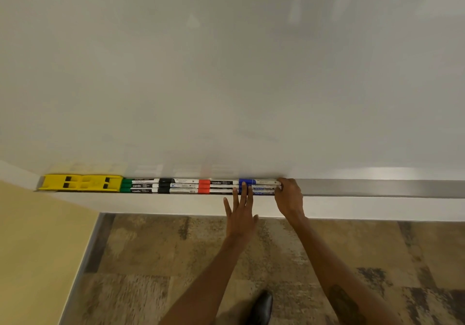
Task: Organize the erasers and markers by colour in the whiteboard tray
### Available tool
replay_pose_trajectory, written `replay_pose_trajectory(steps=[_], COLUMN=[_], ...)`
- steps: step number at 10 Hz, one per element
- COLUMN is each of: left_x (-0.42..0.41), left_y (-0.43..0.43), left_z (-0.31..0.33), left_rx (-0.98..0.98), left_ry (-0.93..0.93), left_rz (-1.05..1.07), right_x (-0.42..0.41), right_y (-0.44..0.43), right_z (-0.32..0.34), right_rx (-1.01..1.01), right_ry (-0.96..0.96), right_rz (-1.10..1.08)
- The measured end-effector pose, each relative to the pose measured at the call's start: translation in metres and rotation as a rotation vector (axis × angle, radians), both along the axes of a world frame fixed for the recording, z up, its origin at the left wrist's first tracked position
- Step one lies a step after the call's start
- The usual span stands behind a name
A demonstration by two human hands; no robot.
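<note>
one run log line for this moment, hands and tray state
left hand: open, fingers over blue markers | right hand: at blue markers' right end | tray: yellow erasers far left, then green, black, red, blue

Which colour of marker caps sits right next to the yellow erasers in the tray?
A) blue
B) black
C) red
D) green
D: the green-capped markers lie directly beside the yellow erasers at the tray's left end, followed rightward by black, red and blue.

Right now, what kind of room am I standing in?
Probably a classroom or meeting room: a wall-mounted whiteboard, its metal tray holding markers and yellow erasers, and carpet underfoot.
</note>
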State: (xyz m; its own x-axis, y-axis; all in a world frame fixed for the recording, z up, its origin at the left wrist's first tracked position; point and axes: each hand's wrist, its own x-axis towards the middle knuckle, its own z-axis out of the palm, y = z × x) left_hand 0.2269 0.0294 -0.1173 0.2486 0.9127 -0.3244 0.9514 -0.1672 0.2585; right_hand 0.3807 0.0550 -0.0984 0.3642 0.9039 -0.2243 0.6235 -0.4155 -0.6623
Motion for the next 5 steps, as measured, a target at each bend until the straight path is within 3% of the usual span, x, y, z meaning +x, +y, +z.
replay_pose_trajectory(steps=[2, 5], left_x=[-0.011, -0.049], left_y=[-0.015, -0.051], left_z=[0.004, 0.022], left_rx=[0.019, 0.158], left_ry=[0.007, 0.023], left_rz=[-0.014, 0.019], right_x=[-0.010, -0.040], right_y=[-0.021, -0.080], right_z=[0.004, 0.014], right_rx=[0.046, 0.093], right_ry=[0.008, -0.278], right_rz=[0.013, 0.170])
